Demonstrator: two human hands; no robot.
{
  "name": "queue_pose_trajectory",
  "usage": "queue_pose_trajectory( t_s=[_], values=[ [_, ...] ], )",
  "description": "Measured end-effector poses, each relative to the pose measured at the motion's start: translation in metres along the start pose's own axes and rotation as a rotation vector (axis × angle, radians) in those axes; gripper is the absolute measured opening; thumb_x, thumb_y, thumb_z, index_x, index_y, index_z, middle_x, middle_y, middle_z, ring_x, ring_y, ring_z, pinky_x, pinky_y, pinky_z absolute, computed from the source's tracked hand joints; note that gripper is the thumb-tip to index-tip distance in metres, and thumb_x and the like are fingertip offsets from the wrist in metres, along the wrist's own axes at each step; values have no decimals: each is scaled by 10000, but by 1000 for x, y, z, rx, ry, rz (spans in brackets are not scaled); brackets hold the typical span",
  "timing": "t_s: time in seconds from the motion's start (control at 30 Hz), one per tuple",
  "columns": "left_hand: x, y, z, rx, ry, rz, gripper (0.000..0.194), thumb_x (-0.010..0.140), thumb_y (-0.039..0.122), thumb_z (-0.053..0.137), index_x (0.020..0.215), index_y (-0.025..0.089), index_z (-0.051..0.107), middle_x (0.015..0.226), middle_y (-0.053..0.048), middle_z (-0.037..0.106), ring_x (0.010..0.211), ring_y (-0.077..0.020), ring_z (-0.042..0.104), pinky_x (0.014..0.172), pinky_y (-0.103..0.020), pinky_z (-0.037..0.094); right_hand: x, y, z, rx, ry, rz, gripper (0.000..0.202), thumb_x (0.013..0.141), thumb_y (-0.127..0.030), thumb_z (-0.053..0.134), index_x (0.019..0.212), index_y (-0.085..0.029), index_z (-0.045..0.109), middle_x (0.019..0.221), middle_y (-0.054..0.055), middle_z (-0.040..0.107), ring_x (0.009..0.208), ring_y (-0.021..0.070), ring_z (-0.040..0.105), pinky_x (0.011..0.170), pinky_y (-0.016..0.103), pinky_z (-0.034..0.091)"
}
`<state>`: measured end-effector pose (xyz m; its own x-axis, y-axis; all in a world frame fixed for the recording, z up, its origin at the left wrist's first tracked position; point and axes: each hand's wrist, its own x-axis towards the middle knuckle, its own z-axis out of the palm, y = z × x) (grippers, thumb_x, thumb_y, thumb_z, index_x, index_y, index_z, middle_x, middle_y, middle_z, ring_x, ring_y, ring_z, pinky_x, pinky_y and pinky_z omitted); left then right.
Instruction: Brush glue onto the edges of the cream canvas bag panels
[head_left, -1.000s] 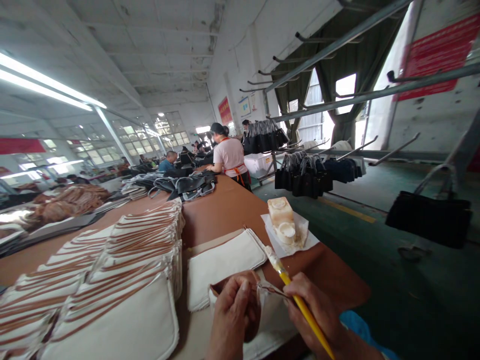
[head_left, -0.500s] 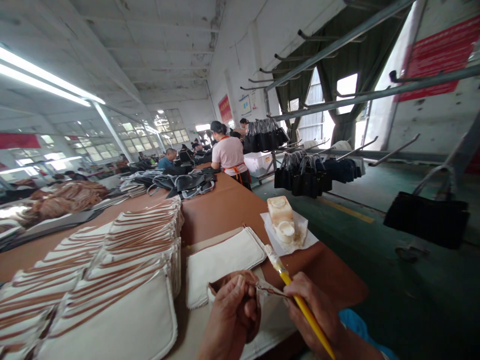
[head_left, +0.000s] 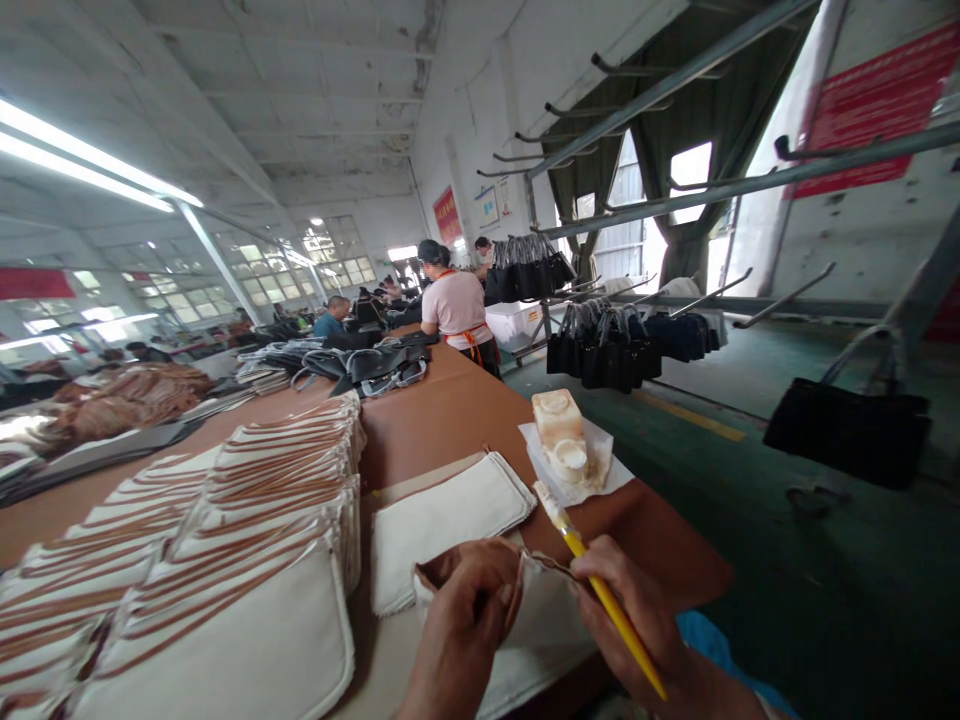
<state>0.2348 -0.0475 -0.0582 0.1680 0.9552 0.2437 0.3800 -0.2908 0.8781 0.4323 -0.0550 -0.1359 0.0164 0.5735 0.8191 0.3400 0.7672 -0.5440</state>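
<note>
Head view: the left hand (head_left: 466, 612) pinches the brown-trimmed edge of a small canvas piece (head_left: 534, 622), thumb and fingers closed on the folded rim; the right hand (head_left: 637, 618) is clenched around a yellow brush (head_left: 600, 592), whose pale bristled tip points up and away toward the glue pot (head_left: 561, 432); the same hand also seems to steady the far end of the trim with its fingertips. The canvas piece lies at the near edge of the brown table (head_left: 450, 412), just under both hands, beside a flat cream panel (head_left: 448, 522) that rests to its left and slightly beyond.

Against the pictures of a second and half a second ago, little has shifted: the left hand has crept a shade lower and its thumb has rolled over the trim, so the brown loop that showed open beside the fingers is now mostly covered; the brush keeps almost the same slant, its tip still lifted off the work and not in the pot; the view has tipped slightly. Judged from that, the fold is being pressed down, with the brush idle in the grip.

To the left, stacked striped panels (head_left: 247, 520) overlap in rows; the pot stands on white paper (head_left: 600, 478); further along, a person in a pink top (head_left: 457, 308) works at the table; dark bags (head_left: 607, 350) hang from a rail on the right.
</note>
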Motion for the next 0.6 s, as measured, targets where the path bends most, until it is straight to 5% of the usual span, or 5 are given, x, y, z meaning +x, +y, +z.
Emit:
queue_pose_trajectory(
  t_s=[0.2,0.27,0.43,0.6],
  values=[
    [-7,4,-6,287,254,102,187,922,368,495,1004,254,618,1020,-40,648,920,-196,612,829,-326,475,-3,2,-2,5,-4,-59,365,850,14,504,1149,-196,495,902,48,532,808,148,574,747,275,528],
    [-10,2,-4,358,255,208,253,896,377,552,1117,263,597,1129,-62,641,1003,-215,616,879,-352,492,-3,2,-3,1,-1,-76,375,847,23,493,1150,-198,497,901,47,534,809,147,576,741,269,530],
    [-4,-4,-5,426,-59,326,652,769,473,715,1355,283,501,1322,-96,612,1215,-278,555,1010,-428,477,0,-6,-9,-5,-32,-127,366,847,9,499,1154,-191,497,905,55,545,812,150,594,723,259,538],
    [10,7,-14,273,-308,187,320,828,480,649,1079,285,693,1043,-52,699,995,-217,634,981,-360,460,-1,-15,-14,-14,-10,-94,340,849,-13,497,1130,-204,516,894,51,561,806,160,615,721,261,545]
  ],
)
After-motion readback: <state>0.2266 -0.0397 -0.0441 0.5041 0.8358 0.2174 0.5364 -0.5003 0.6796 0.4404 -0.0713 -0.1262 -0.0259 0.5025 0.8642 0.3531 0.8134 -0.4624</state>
